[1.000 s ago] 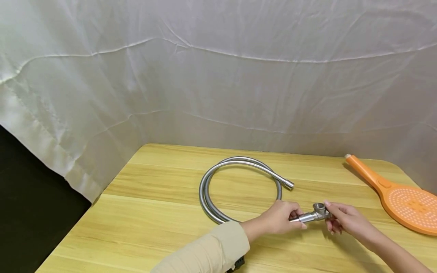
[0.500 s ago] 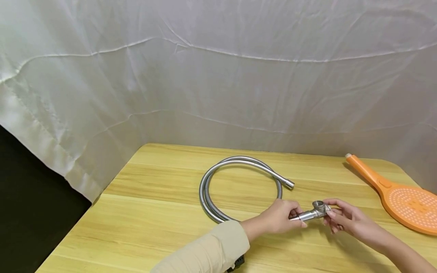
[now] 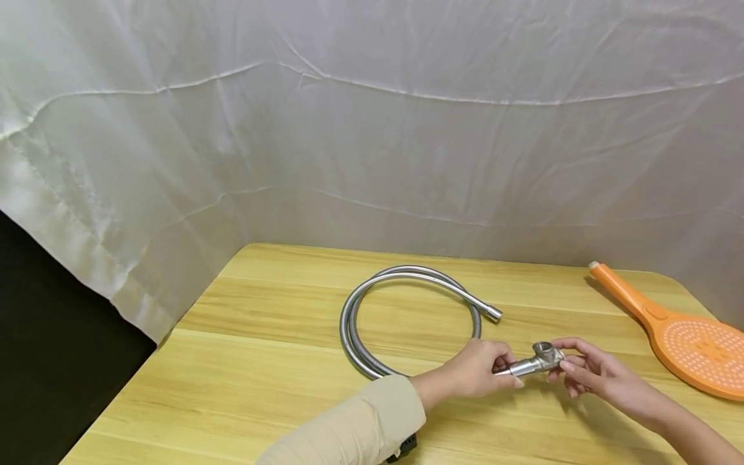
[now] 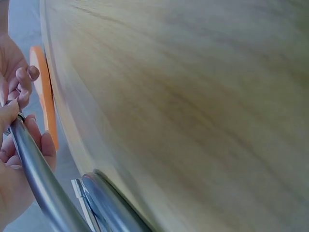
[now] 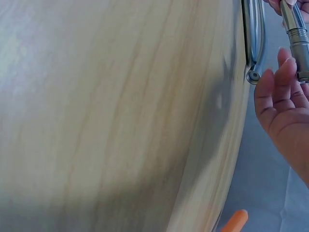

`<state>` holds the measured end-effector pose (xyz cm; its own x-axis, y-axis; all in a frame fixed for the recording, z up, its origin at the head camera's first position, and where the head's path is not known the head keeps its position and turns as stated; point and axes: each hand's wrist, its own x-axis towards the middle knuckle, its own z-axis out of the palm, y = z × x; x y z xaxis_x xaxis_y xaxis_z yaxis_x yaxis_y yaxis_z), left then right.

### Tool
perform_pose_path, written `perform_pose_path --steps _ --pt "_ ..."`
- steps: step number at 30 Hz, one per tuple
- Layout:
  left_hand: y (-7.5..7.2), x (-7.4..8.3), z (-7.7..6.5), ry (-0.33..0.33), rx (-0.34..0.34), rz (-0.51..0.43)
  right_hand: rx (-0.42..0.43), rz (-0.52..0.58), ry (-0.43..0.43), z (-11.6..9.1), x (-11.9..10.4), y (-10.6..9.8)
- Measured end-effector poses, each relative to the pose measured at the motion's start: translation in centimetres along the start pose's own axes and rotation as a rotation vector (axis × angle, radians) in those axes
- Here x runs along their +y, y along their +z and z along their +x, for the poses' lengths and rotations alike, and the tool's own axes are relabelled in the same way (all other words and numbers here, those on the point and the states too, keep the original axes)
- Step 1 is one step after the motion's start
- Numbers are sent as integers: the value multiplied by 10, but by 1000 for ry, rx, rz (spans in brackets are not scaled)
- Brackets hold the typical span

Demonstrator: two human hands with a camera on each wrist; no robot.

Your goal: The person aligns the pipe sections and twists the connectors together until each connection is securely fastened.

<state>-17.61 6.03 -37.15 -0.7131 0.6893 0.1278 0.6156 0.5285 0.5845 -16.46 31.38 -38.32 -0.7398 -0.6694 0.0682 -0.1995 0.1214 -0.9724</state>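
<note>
In the head view my left hand (image 3: 479,369) grips the end of a silver shower hose (image 3: 349,323), thumb and fingers round its metal sleeve. A metal pipe fitting (image 3: 545,354) with a round side opening facing up sits at that hose end, in line with it. My right hand (image 3: 599,374) pinches the fitting's far end between thumb and fingers. Both hands hold these parts just above the table. The left wrist view has the hose (image 4: 46,181) running from my left fingers. Seen from the right wrist, threads show on the fitting (image 5: 299,48).
An orange shower head (image 3: 697,349) lies at the table's right, its handle pointing to the back. The hose's loose end (image 3: 493,313) rests beyond my left hand. Pale cloth (image 3: 407,142) hangs behind the wooden table (image 3: 232,387).
My right fingers have shifted round the fitting, the forefinger now over its far side and the thumb nearer. The fitting has turned slightly. My left hand stays where it was.
</note>
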Motion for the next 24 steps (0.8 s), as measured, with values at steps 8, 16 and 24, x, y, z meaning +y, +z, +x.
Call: perform_pose_path --steps 8,16,24 --pt "1 0 0 -1 -3 -4 24 -71 -29 -2 2 -3" --pt "2 -1 0 9 3 10 161 -246 -59 -4 6 -1" --pt "2 -1 0 7 7 16 233 -308 -5 -5 4 0"
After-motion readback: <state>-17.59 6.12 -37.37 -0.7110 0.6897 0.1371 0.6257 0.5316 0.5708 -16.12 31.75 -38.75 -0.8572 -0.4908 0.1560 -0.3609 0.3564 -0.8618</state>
